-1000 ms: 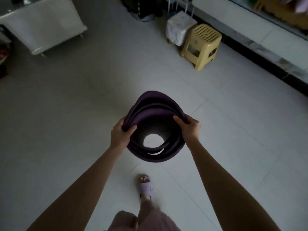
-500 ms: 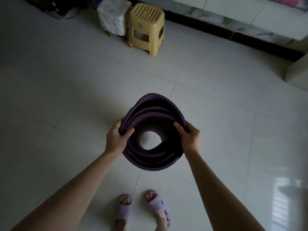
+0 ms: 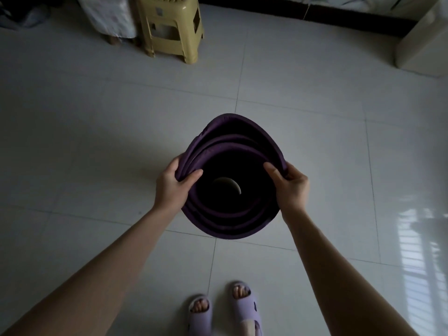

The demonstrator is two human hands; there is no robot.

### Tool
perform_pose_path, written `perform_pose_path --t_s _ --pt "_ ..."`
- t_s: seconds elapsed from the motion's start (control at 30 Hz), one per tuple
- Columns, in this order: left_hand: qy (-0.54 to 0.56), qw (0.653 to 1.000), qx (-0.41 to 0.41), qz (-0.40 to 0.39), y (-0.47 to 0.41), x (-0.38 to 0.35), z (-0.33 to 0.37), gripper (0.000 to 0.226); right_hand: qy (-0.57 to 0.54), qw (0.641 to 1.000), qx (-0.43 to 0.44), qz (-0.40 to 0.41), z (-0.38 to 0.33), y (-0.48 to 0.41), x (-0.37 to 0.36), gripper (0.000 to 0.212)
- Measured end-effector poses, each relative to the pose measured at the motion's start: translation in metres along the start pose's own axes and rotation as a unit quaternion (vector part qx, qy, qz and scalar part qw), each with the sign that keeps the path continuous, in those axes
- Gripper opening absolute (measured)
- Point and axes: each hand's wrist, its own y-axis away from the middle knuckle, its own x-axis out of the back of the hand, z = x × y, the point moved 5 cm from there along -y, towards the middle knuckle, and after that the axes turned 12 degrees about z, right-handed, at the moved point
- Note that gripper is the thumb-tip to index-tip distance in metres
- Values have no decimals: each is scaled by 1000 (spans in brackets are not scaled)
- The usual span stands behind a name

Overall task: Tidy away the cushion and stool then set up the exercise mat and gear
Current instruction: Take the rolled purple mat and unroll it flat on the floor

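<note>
1. Two hands hold one rolled-up purple exercise mat point(image 3: 232, 215), seen end-on from above, so its layers make rings around a dark hole.
2. The left hand point(image 3: 172, 184) has a closed grip on the left edge of the roll, with the thumb inside and the fingers wrapped outside.
3. The right hand point(image 3: 289, 184) has a closed grip on the right edge the same way, thumb inside the rings.
4. The mat sits between the two grips, out in front of the person and above the floor point(image 3: 315, 141). A small pale bit of floor shows through the hole.
5. Below the grips, near the person, two feet in light purple slippers point(image 3: 246, 309) stand on the pale tiles.
6. Far past the grips, a yellow plastic stool point(image 3: 171, 25) stands on the floor. Just to its left is a second stool with a pale cloth cover point(image 3: 109, 15).
</note>
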Motion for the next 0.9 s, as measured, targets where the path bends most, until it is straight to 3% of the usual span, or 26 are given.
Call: perform_pose_path --t_s 0.17,0.33,0.43,0.47,0.57,0.6,0.77,0.87,0.9 --pt "3 999 27 -28 26 5 -7 40 13 999 -29 -23 10 23 14 10" --pt "1 996 81 -36 57 11 -13 36 28 994 -69 -76 21 52 32 29" --pt "-20 993 112 -33 79 14 -15 29 38 987 -84 -133 24 70 45 23" --pt "-20 991 125 -36 83 14 -19 30 43 983 -94 -155 27 73 44 28" --pt "-12 988 152 -36 110 15 -26 47 68 968 -137 -199 37 88 55 96" --pt "-10 986 162 -31 116 15 -28 51 68 964 -152 -208 39 92 59 109" --pt "-12 975 217 -53 169 18 -56 73 85 950 -189 -233 52 126 83 87" --pt "-19 966 246 -71 188 23 -74 84 160 930 -217 -251 63 143 90 115" --pt "-18 963 258 -78 193 25 -80 87 177 924 -219 -259 67 147 91 113"
